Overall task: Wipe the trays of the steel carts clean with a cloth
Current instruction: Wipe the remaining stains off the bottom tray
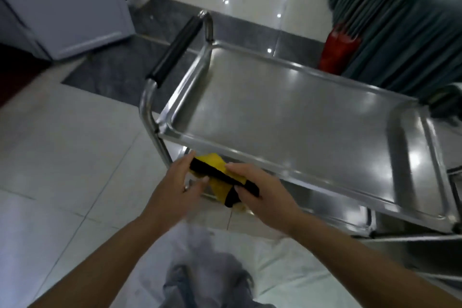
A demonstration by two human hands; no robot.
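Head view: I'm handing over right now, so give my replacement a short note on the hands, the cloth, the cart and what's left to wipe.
Left hand: grips the far end of the yellow-and-black cloth.
Right hand: pinches the near end of the same cloth; it is held in the air in front of the cart, not on any tray.
Steel cart: straight ahead, black handle at its left end. The top tray has nothing on it and the cloth is not touching it.
Done: cannot tell whether any tray has been wiped.
Left: lay the cloth on the top tray, wipe it, then the lower tray.
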